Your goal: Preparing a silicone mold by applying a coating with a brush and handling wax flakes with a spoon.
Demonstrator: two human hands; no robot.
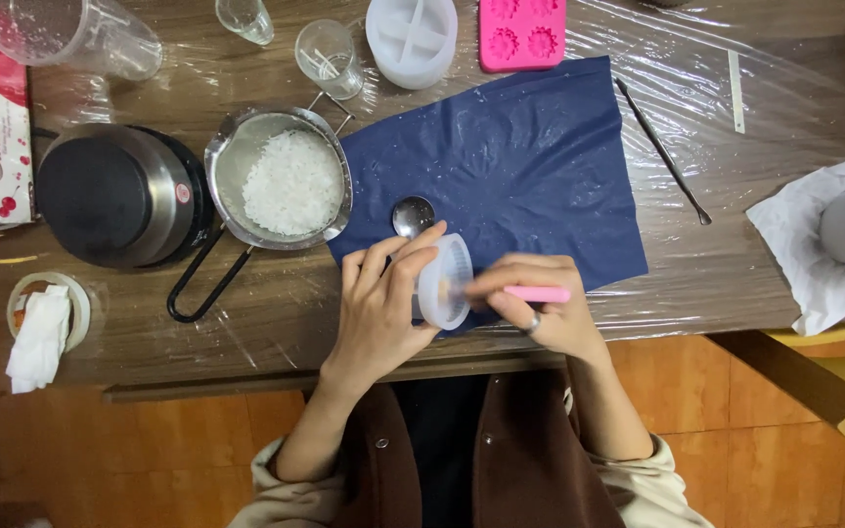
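My left hand [378, 303] grips a small clear plastic cup [444, 281], tilted on its side with the mouth toward my right hand. My right hand [540, 308] holds a thin pink tool [537, 293] whose tip reaches into the cup's mouth. Both hands hover over the near edge of a dark blue sheet [511, 166]. A metal spoon [412, 215] lies on the sheet just beyond my left fingers.
A metal pan of white flakes [281, 181] sits left of the sheet, beside a black hot plate [114, 196]. At the back stand clear cups [328, 57], a white mould [411, 39] and a pink mould [522, 31]. A thin metal rod [662, 152] lies right; crumpled white paper [814, 244] further right.
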